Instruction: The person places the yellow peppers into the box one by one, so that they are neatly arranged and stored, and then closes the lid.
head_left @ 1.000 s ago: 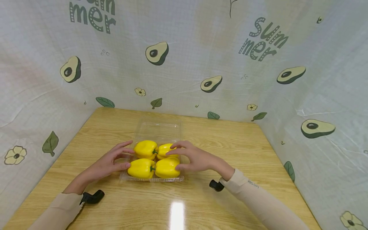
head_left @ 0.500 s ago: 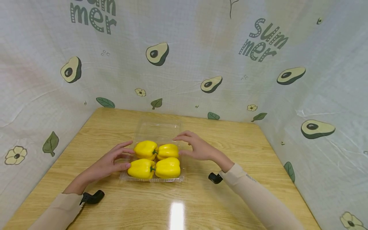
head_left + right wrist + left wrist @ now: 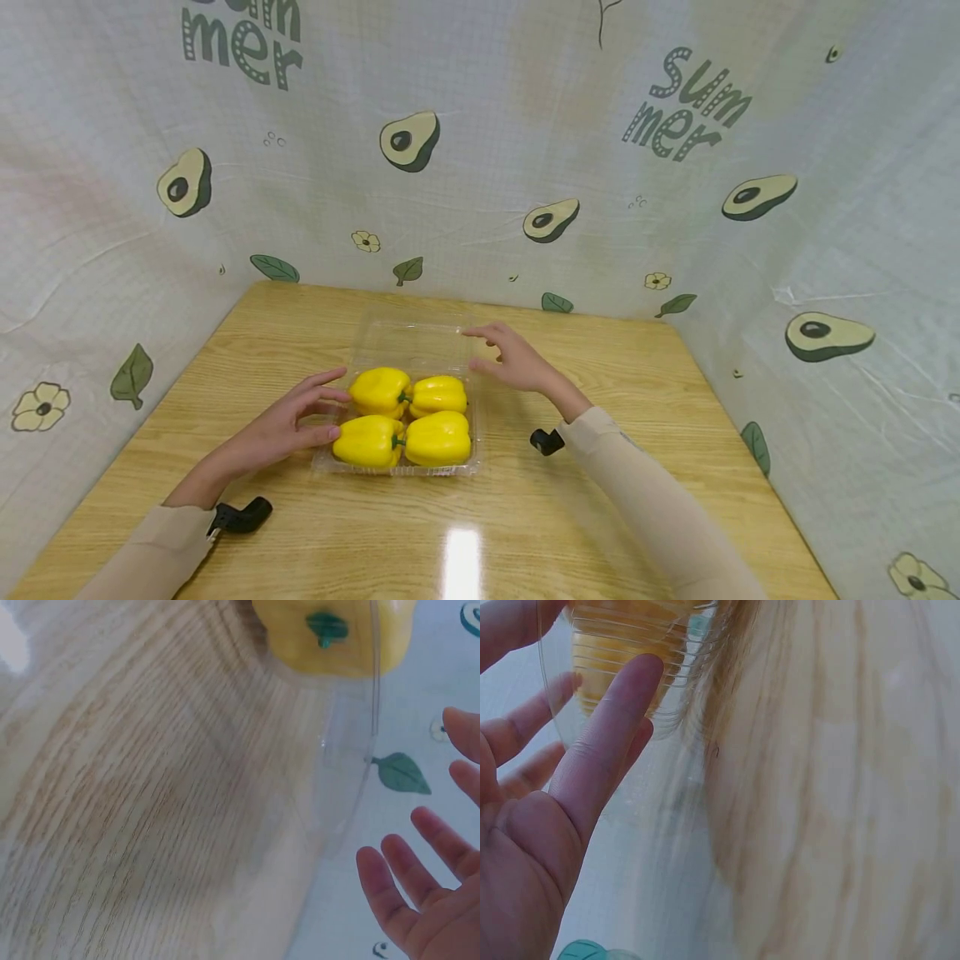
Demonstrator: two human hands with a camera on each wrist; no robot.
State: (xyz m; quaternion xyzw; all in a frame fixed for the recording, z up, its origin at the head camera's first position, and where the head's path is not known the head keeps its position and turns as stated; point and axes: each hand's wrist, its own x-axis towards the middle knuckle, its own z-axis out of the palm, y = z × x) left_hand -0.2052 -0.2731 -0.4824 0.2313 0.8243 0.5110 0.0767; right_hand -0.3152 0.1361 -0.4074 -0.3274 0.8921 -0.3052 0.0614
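In the head view, several yellow bell peppers (image 3: 438, 438) with green stems lie in a clear plastic clamshell box (image 3: 397, 471). Its transparent lid (image 3: 412, 343) is folded back, away from me. My left hand (image 3: 277, 432) is at the box's left side, fingers spread and thumb by the near left pepper. The left wrist view shows those fingers (image 3: 604, 742) against or close to the ribbed clear wall. Beside the lid's right edge, my right hand (image 3: 517, 360) has loosely bent fingers holding nothing. In the right wrist view it appears apart from the clear plastic (image 3: 345, 772).
The box stands on a wood-grain table (image 3: 600, 500). Whitish cloth (image 3: 480, 150) printed with avocados and leaves hangs at the back and both sides. A black wrist camera (image 3: 243, 514) is on the left wrist, another (image 3: 547, 442) on the right.
My right hand has left the right-hand peppers and moved back, away from me, to the open lid's right edge. The left hand, peppers and box look unmoved.
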